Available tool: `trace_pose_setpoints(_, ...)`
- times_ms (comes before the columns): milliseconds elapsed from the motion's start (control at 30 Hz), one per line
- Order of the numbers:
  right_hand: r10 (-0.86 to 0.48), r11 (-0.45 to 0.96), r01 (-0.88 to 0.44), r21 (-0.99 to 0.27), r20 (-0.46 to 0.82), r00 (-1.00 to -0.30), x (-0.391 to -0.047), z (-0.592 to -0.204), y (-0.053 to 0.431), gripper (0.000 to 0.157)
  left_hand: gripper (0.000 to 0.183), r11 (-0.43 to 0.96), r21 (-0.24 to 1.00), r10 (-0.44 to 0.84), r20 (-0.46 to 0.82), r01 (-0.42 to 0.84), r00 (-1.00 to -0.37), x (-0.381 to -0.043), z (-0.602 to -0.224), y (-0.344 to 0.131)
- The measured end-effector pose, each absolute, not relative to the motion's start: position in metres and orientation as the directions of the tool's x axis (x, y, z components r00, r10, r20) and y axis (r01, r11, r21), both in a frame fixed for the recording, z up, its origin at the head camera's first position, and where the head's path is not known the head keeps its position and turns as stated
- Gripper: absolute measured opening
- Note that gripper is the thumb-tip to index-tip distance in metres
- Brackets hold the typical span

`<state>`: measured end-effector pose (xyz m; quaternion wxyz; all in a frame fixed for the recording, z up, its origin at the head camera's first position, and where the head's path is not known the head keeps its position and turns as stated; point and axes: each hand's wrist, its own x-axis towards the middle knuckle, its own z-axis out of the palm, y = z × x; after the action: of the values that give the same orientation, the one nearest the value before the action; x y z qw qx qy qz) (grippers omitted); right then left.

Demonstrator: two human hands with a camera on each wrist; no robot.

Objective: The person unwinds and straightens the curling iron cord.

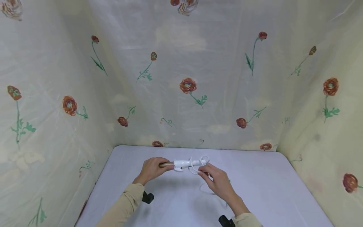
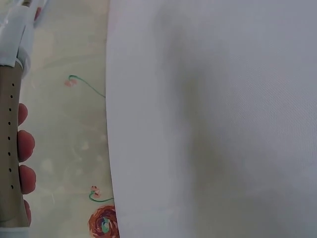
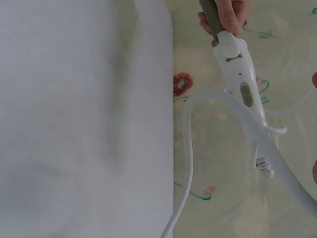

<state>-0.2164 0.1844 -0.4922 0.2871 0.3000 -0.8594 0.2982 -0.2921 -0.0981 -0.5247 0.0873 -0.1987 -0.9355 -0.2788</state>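
Observation:
A white-handled curling iron (image 1: 182,164) with a brown barrel (image 2: 9,144) is held level above the table. My left hand (image 1: 151,171) grips it by the barrel, which shows a row of small holes in the left wrist view. The white cord (image 3: 188,144) loops around the handle and runs large across the right wrist view. With thumb and fingers, my right hand (image 1: 219,183) pinches the cord near the handle's tail end. An oval control (image 3: 246,94) shows on the handle.
Below lies a table with a white cover (image 1: 263,189). Flower-printed sheets (image 1: 218,104) hang behind it and on both sides. Black wrist-camera parts (image 1: 148,197) stick out beside both sleeves. Part of the cord hangs below my right hand.

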Motion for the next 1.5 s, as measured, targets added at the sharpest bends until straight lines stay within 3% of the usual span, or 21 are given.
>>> trace_pose_setpoints(333, -0.269, 0.699, -0.652, -0.294, 0.737, -0.620, -0.240, -0.479, 0.201, 0.013, 0.047, 0.756, 0.448, 0.394, 0.273, 0.478, -0.878, -0.290, -0.526, -0.103)
trace_pose_setpoints(600, -0.213, 0.762, -0.563, -0.319, 0.697, -0.684, -0.257, -0.492, 0.211, 0.007, 0.040, 0.692, 0.476, 0.475, 0.266, 0.543, -0.839, -0.287, -0.526, -0.107)
trace_pose_setpoints(1133, -0.223, 0.821, -0.369, -0.436, 0.349, -0.910, -0.265, -0.540, 0.225, 0.010, 0.045, 0.605, 0.619, 0.492, 0.203, 0.500, -0.846, -0.289, -0.526, -0.107)
trace_pose_setpoints(1300, -0.267, 0.811, -0.360, -0.462, 0.256, -0.929, -0.258, -0.549, 0.219, 0.015, 0.048, 0.613, 0.630, 0.471, 0.194, 0.477, -0.861, -0.290, -0.522, -0.105)
trace_pose_setpoints(1500, -0.345, 0.791, -0.408, -0.455, 0.218, -0.913, -0.250, -0.558, 0.208, 0.010, 0.052, 0.657, 0.608, 0.406, 0.212, 0.446, -0.889, -0.290, -0.519, -0.101)
